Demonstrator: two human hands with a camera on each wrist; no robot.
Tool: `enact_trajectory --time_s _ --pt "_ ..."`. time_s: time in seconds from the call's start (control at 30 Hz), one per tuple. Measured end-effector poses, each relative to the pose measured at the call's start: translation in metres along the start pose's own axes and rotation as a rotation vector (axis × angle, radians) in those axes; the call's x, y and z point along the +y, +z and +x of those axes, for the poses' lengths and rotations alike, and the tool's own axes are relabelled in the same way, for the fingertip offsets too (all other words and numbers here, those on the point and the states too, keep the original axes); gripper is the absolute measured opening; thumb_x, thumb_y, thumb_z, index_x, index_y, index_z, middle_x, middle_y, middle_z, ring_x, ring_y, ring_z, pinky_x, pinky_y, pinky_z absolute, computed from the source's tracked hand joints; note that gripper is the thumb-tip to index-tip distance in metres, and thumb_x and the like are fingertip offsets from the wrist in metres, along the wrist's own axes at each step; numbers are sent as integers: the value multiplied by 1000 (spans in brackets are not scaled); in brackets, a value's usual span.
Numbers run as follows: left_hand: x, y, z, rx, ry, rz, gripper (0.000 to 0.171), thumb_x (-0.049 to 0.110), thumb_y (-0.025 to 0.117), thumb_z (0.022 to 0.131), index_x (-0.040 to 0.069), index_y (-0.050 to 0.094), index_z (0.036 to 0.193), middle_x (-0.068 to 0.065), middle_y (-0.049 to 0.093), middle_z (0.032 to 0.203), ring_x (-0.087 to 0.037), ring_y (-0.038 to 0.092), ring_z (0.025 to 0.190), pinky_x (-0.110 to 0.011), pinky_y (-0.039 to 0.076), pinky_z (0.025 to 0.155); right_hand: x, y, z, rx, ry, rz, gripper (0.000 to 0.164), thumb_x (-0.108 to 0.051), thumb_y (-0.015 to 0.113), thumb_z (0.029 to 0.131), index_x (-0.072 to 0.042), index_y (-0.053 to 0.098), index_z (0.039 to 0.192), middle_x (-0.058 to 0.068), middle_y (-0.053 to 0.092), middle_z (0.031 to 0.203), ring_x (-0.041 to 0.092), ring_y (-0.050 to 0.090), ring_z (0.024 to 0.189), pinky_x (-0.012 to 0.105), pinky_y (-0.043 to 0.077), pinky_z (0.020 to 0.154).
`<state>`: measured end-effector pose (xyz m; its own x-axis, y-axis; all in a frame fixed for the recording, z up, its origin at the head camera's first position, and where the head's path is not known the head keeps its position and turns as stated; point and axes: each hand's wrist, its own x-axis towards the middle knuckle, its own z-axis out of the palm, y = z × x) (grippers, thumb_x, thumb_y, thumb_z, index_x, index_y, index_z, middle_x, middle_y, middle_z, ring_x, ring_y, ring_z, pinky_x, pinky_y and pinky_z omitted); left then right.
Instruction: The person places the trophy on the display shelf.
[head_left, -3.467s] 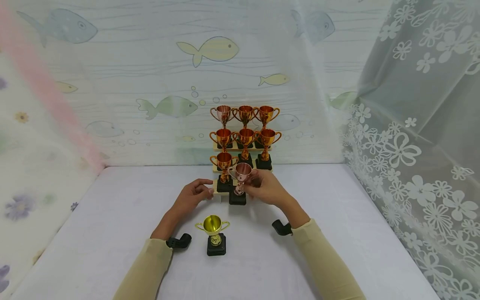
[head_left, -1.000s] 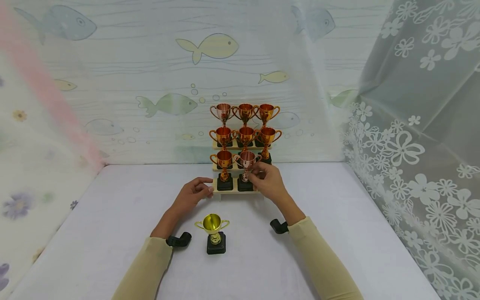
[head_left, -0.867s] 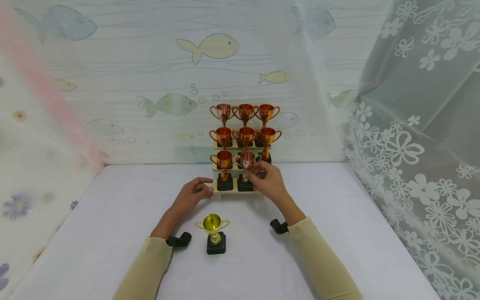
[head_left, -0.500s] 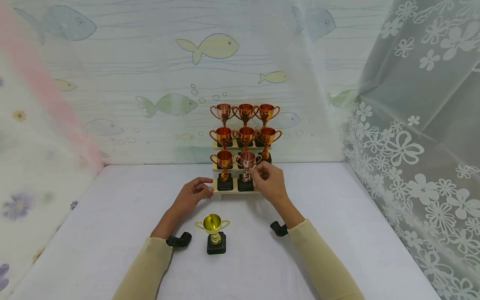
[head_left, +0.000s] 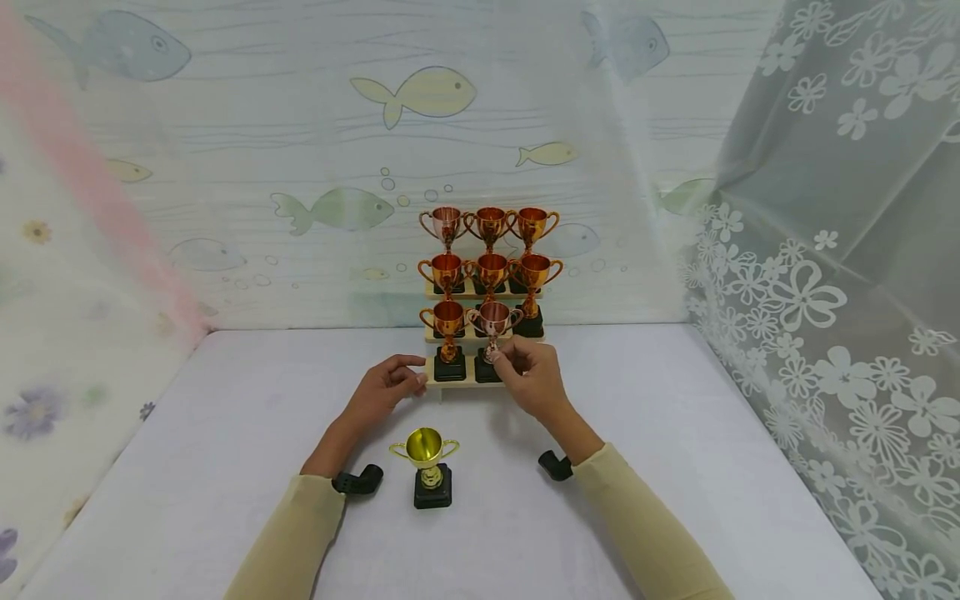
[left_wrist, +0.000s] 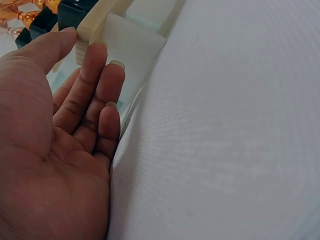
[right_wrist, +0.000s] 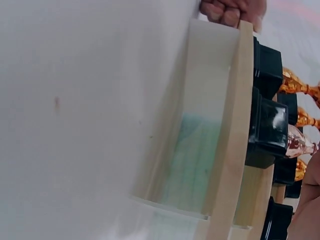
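Observation:
A pinkish copper trophy cup [head_left: 494,320] on a black base stands upright at the middle of the lowest step of a wooden stepped rack [head_left: 457,384]. My right hand [head_left: 534,377] holds its stem between thumb and fingers from the right. In the right wrist view its black base [right_wrist: 268,131] sits on the board; most of the hand is out of that view. My left hand [head_left: 380,392] grips the left end of the lowest step, thumb and fingertips against the wood [left_wrist: 92,22]. Left of the held cup stands an orange-copper trophy cup [head_left: 449,321].
Several more copper-coloured trophy cups [head_left: 491,272] fill the two upper steps. A gold trophy cup [head_left: 427,454] stands on the white tablecloth [head_left: 495,533] in front, between the forearms. A fish-print curtain [head_left: 315,150] hangs behind, with a lacy curtain [head_left: 825,275] at the right.
The pinkish cup has gone from in front of the rack onto its lowest step. Lately my right hand has shifted slightly down and toward me at the stem; the left hand has stayed put.

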<state>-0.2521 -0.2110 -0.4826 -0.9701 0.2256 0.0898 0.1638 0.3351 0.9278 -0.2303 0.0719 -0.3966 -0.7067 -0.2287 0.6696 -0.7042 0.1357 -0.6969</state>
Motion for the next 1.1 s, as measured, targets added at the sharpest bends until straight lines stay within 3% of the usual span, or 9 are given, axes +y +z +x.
enact_trajectory --time_s 0.27,0.57,0.7,0.93,1.1 --pt "0 0 0 -4 7 8 37 33 65 97 19 59 131 -5 73 93 -21 68 91 -34 52 82 -1 1 -5 -189 -49 56 7 9 62 87 4 67 85 8 61 66 16 45 51 29 39 45" --pt "-1 0 0 -1 -8 8 39 34 65 97 19 59 132 -5 73 93 -20 68 91 -34 52 83 -1 5 -7 -505 -56 119 29 12 60 85 -1 68 109 8 59 70 17 46 54 29 40 50" --pt "-2 0 1 -1 4 12 39 32 65 97 17 59 132 -5 73 93 -20 68 91 -33 52 83 11 11 -11 -667 -34 154 32 11 61 87 0 66 117 10 61 75 20 50 58 34 45 53" --pt "-1 0 1 -3 16 12 37 32 65 97 18 59 131 -6 73 93 -21 68 90 -34 52 82 26 19 -18 -927 52 108 34 -10 71 89 -18 65 122 -2 64 90 10 58 75 33 52 62" --pt "-3 0 1 -2 13 24 39 36 64 97 19 59 132 -6 73 93 -21 68 92 -36 51 85 23 29 -20 -1024 40 119 29 -21 78 86 -23 66 113 -6 64 94 13 59 81 33 50 65"
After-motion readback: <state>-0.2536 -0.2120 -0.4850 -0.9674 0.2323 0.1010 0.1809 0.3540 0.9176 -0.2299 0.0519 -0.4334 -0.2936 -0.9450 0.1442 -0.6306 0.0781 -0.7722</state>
